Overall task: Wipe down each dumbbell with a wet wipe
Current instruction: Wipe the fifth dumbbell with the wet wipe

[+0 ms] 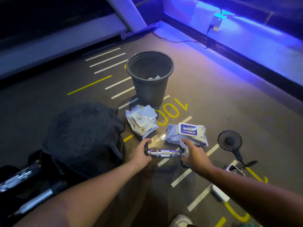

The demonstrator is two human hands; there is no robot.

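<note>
Dumbbell (162, 153): lying across the head view just below centre, its chromed bar running along the 9-to-3 o'clock line, lifted a little off the marked floor (229, 112) as far as I can judge.
Left hand (142, 154): closing around the 9 o'clock end — fingers curled over the dark end cap, steadying the bar.
Right hand (193, 155): gripping the 3 o'clock end, pinching a white wet wipe (185, 149) against that end cap.
Nearer hand: the right is sitting on the wipe — the bare bar is lying toward 9 o'clock from it.
Coming move: likely sliding the wipe leftward along the bar.
Wipe packs: opened pack (141, 122) at 12 o'clock of the dumbbell, labelled pack (186, 132) at 1 o'clock.
Bin (150, 79): standing farther off at 12 o'clock.
</note>
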